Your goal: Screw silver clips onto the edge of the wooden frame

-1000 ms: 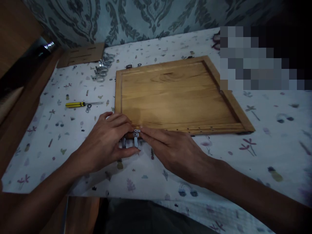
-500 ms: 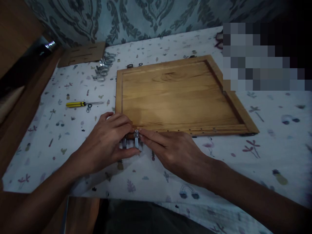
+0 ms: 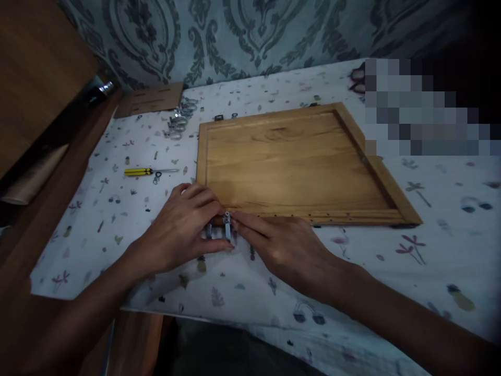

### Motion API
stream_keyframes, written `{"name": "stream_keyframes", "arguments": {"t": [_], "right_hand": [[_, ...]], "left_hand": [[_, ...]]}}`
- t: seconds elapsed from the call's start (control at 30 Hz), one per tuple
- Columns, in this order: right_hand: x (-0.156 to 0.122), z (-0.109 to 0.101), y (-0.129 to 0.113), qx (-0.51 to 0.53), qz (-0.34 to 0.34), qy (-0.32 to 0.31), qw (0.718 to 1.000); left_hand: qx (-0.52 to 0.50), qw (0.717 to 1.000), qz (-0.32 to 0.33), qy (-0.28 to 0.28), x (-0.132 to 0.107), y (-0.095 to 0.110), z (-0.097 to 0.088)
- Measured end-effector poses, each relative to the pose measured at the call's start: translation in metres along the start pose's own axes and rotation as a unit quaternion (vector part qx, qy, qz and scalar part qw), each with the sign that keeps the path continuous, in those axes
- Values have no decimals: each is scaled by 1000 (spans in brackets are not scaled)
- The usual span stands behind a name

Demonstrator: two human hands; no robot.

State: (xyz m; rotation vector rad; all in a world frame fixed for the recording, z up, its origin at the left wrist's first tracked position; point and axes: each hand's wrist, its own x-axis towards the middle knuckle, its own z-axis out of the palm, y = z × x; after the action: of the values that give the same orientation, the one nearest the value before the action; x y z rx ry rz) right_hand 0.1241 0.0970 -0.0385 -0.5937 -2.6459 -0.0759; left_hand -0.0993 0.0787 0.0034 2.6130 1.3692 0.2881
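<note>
A framed wooden panel (image 3: 289,162) lies flat on a patterned white cloth (image 3: 97,214). At its near edge, by the left corner, a small metal hinge (image 3: 226,225) sits against the wood. My left hand (image 3: 183,230) curls round the hinge from the left, thumb below it and fingers on the panel's edge. From the right, my right hand (image 3: 282,245) pinches the hinge's top with its fingertips.
A yellow-handled screwdriver (image 3: 151,171) lies left of the panel. A heap of metal hinges (image 3: 180,120) and a cardboard piece (image 3: 151,99) sit at the back left. Wooden furniture (image 3: 43,68) borders the left; patterned wallpaper (image 3: 235,36) stands behind. A blurred patch covers the far right.
The view has shifted slightly, so everything sits a little lower and further right in the frame. Both hands stay on the hinge at the panel's edge.
</note>
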Motion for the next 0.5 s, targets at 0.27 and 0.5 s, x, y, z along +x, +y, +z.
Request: {"name": "stream_keyframes", "arguments": {"t": [0.27, 0.5], "right_hand": [[-3, 5, 1, -7, -2, 41, 999], [-3, 6, 0, -20, 0, 57, 998]], "left_hand": [[-30, 966, -219, 135, -41, -41, -44], [98, 940, -303, 125, -49, -104, -29]]}}
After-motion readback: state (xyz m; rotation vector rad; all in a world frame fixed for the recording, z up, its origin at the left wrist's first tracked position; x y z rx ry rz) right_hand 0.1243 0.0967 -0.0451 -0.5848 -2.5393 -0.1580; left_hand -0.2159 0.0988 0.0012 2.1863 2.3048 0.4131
